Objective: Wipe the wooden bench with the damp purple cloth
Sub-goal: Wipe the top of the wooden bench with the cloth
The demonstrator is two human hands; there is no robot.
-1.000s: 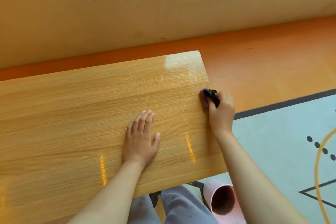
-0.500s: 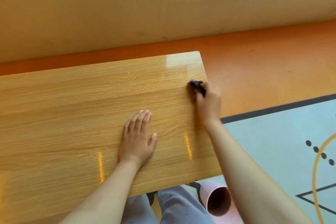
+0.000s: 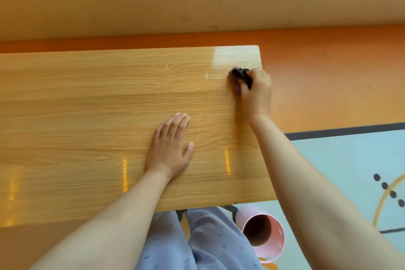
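Cloth [image 3: 240, 74] inside right grip [image 3: 256, 91], at far corner of bench [image 3: 87, 105]

No readable text, label or number anywhere

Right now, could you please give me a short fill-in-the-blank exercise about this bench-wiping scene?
1. The right hand grips the purple cloth near the far ____ corner of the wooden bench.
2. The left hand rests palm-____ on the bench.
3. The colour of the bucket on the floor is ____.
Missing words: right; down; pink.
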